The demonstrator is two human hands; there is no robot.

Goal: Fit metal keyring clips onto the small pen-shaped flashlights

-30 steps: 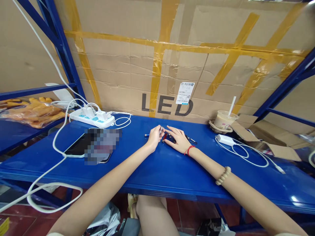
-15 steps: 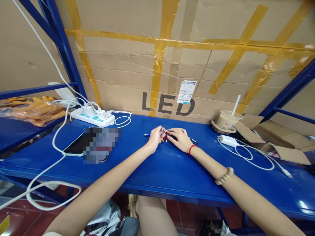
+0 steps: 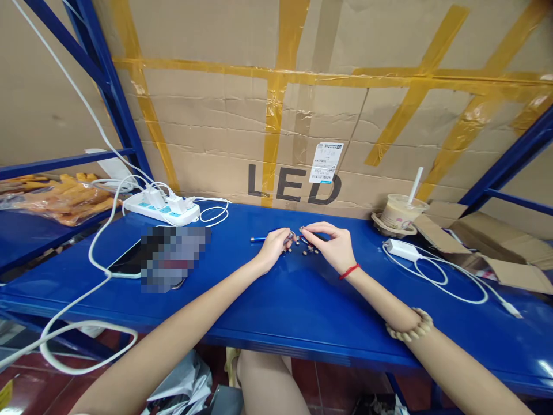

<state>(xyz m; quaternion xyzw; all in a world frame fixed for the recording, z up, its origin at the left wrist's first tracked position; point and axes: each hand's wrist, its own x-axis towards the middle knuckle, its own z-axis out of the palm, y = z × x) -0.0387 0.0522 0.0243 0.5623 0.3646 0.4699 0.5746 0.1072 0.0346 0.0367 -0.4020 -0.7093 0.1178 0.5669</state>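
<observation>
My left hand [image 3: 275, 249] is closed, its thumb and fingertips around a small shiny piece whose kind I cannot make out. My right hand [image 3: 332, 246] pinches a tiny metallic piece [image 3: 301, 229] between thumb and index finger, just to the right of the left fingertips. Below the fingers, several small round metal-looking bits [image 3: 305, 252] lie on the blue table [image 3: 259, 305]. A thin blue pen-like stick [image 3: 258, 239] pokes out to the left of my left hand. Dark slender items lie partly hidden behind my right hand.
At left are a white power strip [image 3: 190, 215] with plugs and cables, and a phone [image 3: 127, 253] beside a blurred-out patch. To the right stand a drink cup [image 3: 400, 212] with a straw, a white charger [image 3: 402, 249] and an open carton [image 3: 518, 276]. A large LED-marked cardboard box [image 3: 207, 144] rises behind.
My right hand has turned from lying over the small pieces to a raised pinch with a tiny piece in it. More loose bits now show on the table. My left hand stays nearly in place.
</observation>
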